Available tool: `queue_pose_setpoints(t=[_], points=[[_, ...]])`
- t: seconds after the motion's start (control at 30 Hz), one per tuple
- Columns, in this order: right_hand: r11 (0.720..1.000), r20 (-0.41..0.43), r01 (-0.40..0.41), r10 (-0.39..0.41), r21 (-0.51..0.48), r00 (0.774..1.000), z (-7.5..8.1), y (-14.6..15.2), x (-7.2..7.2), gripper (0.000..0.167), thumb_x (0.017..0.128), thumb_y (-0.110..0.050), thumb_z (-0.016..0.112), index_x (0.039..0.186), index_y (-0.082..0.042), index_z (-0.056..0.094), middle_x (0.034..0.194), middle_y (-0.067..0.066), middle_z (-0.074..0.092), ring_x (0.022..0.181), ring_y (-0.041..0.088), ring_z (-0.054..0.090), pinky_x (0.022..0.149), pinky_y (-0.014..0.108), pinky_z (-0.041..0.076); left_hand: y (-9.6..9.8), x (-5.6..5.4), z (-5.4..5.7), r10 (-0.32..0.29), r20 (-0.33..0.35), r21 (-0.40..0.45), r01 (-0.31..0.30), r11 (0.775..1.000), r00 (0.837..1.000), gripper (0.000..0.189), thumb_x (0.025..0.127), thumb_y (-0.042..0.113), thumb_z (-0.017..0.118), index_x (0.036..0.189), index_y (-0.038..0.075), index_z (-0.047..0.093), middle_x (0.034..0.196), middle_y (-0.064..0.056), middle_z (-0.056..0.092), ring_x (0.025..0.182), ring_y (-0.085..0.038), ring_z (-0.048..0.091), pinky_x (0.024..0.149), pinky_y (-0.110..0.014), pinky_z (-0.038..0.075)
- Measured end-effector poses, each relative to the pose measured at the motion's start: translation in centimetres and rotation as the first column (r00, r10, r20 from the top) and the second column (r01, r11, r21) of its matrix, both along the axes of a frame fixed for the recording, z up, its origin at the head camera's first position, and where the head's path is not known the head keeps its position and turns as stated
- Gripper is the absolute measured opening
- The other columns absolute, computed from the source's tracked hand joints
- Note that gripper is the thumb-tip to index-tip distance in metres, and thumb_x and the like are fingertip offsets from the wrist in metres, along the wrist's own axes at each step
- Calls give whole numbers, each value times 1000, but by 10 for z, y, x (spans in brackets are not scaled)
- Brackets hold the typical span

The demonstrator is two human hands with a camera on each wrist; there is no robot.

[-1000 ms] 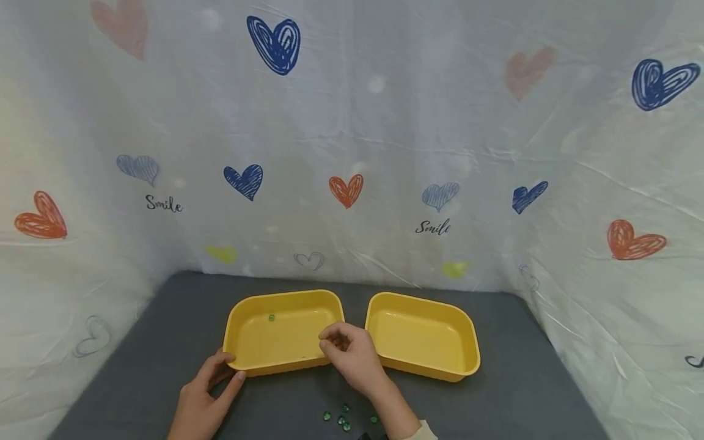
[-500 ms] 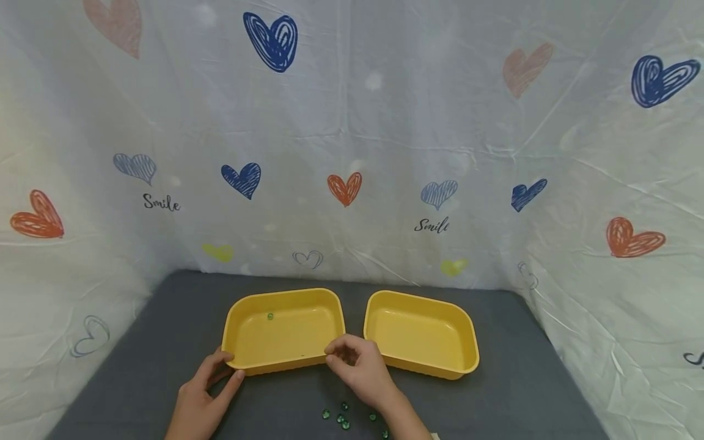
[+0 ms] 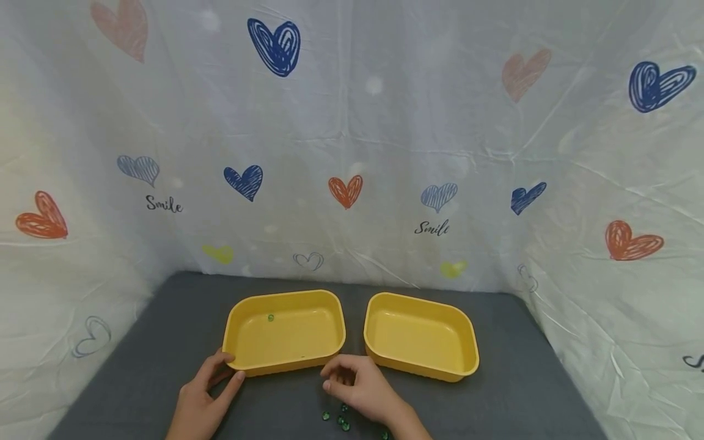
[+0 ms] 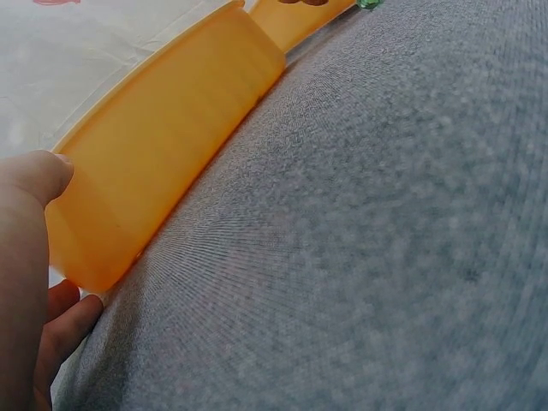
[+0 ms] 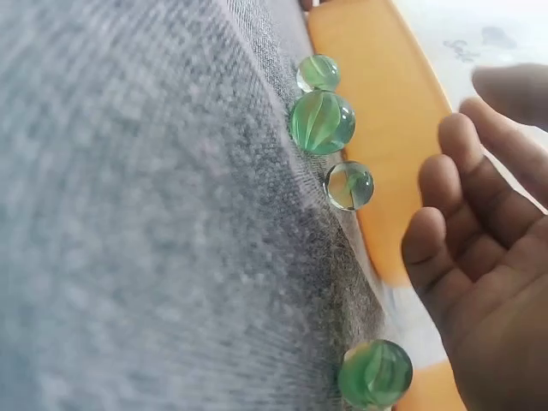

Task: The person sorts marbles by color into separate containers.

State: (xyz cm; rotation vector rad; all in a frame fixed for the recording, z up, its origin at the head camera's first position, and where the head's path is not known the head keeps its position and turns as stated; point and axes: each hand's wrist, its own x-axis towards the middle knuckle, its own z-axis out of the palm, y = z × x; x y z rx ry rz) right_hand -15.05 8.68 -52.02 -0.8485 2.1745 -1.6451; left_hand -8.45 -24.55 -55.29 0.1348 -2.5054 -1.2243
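Observation:
My left hand [image 3: 200, 394] holds the near left corner of a yellow tray [image 3: 286, 366], one fingertip over the rim and the thumb by the front wall. Inside that tray sits one green glass marble [image 3: 271, 318]. My right hand [image 3: 365, 388] hovers just above several green marbles [image 3: 326, 416] on the table, its fingers loosely curled with nothing between them. In the right wrist view, the thumb stands apart from the fingers [image 5: 441, 180], and marbles [image 5: 322, 122] lie beside the hand. Part of the marble group is hidden under the right hand in the head view.
A second yellow tray [image 3: 418, 368] stands to the right, a narrow gap from the first. Dark grey cloth [image 3: 522, 366] covers the table. A white curtain [image 3: 385, 134] printed with hearts hangs behind and at both sides.
My right hand has drawn back from over the left tray's right end, down toward the marbles on the table. My left hand has stayed on the tray's corner.

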Motion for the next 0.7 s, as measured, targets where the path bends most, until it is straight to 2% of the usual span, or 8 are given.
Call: queue_pose_setpoints(t=[0.23,0.43,0.7], points=[[997,43,-81,81,12,996,-8,5,2,17,103,-19,78,118,-10,80,93,-4,72,73,6,62,64,20,55,1,0,1,5,0,-5,-5,1000,1000,37,105,29,80,134,14,63,143,-24,67,110,-35,78,88,-47,67],[987,39,-152,150,48,988,-14,6,0,16,102,-21,80,116,-12,80,95,-7,73,79,4,66,69,21,59,1,0,1,11,6,-12,-11,1000,1000,37,104,29,80,134,15,63,141,-20,69,109,-33,78,88,-46,68],[978,37,-191,188,81,981,-21,7,-2,19,99,-20,84,116,-13,80,91,-11,72,80,1,66,71,21,60,2,0,2,4,-7,-6,-4,1000,1000,36,104,24,81,134,14,63,143,-24,67,110,-35,78,86,-41,68]])
